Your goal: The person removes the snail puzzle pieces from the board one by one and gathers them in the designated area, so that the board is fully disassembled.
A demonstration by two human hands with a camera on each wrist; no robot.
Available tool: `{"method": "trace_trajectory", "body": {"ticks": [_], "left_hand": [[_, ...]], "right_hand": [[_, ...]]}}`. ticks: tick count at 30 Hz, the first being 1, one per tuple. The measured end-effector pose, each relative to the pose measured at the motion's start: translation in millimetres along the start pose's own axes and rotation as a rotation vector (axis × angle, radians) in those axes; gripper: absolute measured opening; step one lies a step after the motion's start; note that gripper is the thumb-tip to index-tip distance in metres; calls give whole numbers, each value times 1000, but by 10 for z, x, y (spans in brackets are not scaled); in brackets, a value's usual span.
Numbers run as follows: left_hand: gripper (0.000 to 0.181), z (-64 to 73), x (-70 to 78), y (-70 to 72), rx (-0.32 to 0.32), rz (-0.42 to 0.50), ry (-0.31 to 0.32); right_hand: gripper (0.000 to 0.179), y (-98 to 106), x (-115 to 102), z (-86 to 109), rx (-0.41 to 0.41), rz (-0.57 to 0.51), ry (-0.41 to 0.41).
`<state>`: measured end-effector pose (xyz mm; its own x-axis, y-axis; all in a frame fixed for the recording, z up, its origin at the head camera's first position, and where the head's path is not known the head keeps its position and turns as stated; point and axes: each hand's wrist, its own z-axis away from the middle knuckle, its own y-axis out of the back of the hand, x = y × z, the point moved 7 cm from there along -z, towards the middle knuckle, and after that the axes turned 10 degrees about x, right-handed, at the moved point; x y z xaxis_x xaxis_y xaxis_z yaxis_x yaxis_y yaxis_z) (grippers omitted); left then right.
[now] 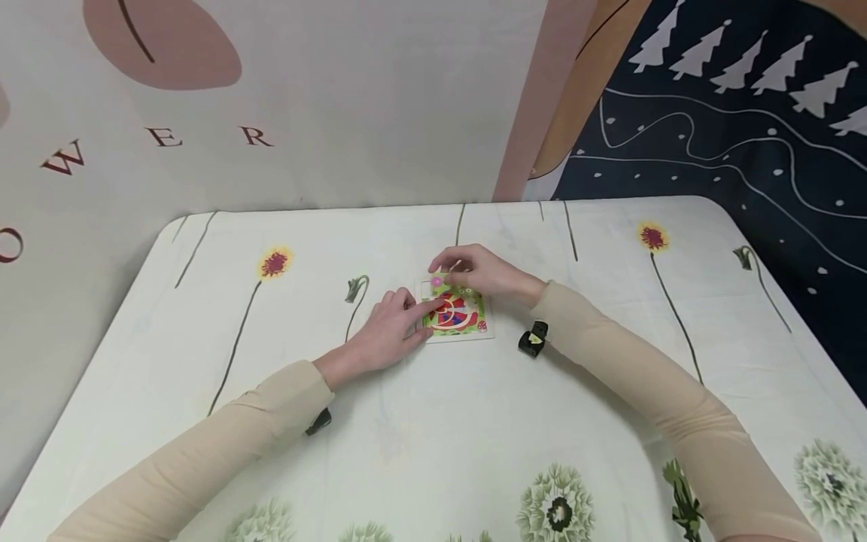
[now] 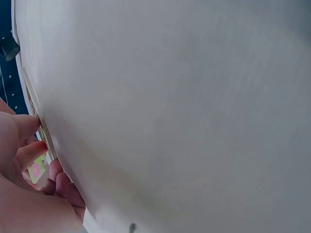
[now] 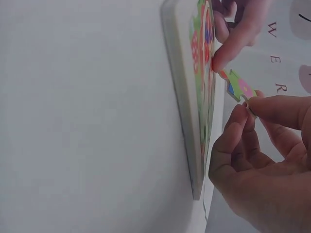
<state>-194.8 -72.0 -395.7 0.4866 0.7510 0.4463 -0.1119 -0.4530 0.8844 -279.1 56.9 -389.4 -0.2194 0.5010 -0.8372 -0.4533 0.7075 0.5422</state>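
Note:
A small jigsaw puzzle (image 1: 457, 320) with a red, blue and green picture lies in a pale, thin-rimmed board (image 3: 182, 73) on the table. My right hand (image 1: 489, 272) pinches a green puzzle piece (image 3: 239, 86) with a pink flower between thumb and fingers. That piece is tilted up at the board's far left corner. From the left, my left hand (image 1: 384, 330) reaches over the board, its index finger pressing on the picture and its thumb at the near left edge. In the left wrist view, the other fingers (image 2: 63, 187) curl beside the board's side.
A white cloth printed with flowers covers the table (image 1: 420, 436). Behind it hangs a pale wall cloth (image 1: 379, 105) with letters, and a dark one (image 1: 711, 128) with white trees at the right. A black wrist camera (image 1: 533, 339) sits under the right cuff.

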Motion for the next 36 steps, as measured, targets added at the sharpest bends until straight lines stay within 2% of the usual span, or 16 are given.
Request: {"method": "trace_trajectory", "body": {"ticks": [12, 25, 36], "left_hand": [[52, -7, -11, -24, -27, 5, 39], [52, -3, -9, -26, -35, 8, 54], [51, -9, -11, -20, -28, 6, 46]], "right_hand": [[30, 191, 97, 155, 52, -52, -17], [29, 392, 221, 314, 105, -22, -4], [31, 617, 431, 472, 129, 16, -72]]}}
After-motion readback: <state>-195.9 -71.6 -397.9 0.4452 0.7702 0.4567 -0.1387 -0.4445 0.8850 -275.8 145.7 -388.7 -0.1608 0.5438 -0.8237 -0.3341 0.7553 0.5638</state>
